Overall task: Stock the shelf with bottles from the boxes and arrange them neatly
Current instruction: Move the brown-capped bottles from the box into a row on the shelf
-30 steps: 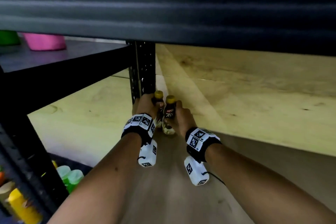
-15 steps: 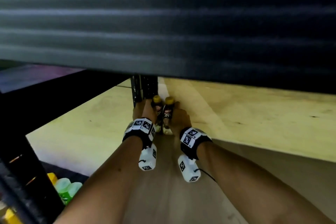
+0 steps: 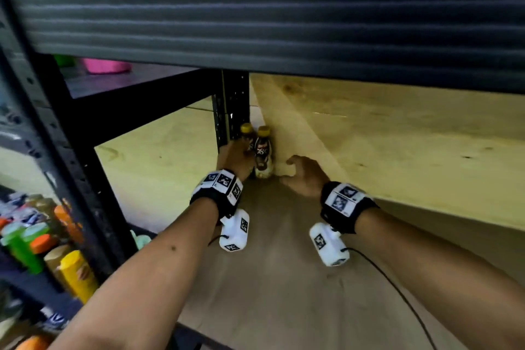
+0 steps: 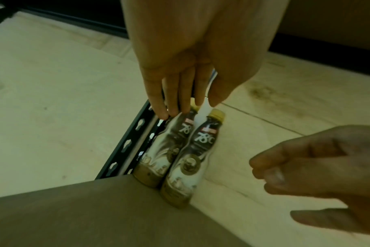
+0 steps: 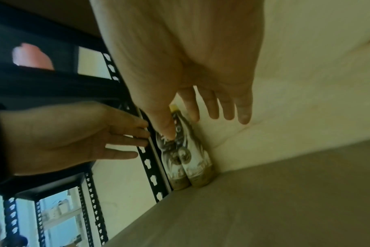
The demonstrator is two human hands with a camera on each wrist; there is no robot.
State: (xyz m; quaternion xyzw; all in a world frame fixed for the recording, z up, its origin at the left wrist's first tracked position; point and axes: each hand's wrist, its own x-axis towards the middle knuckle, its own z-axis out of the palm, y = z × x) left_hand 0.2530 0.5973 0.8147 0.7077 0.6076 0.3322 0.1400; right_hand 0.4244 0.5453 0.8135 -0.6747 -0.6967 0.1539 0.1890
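**Two bottles at the back corner of the shelf, both hands loose**

Two brown bottles with yellow caps stand upright on the shelf board, side by side and touching, tucked into the far corner just ahead of both hands. The left bottle sits against the black perforated upright post; the right bottle stands just beside it, close to the pale wooden back wall.

The left hand reaches forward with its fingers straight and together, their tips at the shoulder of the left bottle; they do not curl round it. Whether they actually press on it cannot be told.

The right hand hangs to the right of the bottles, apart from them, with fingers loosely bent and nothing in its grasp.

Down past the left forearm, on a lower level of the neighbouring rack, stand other drinks with green, orange and yellow caps. A pink tub sits on the dark shelf above and to the left of the left hand.
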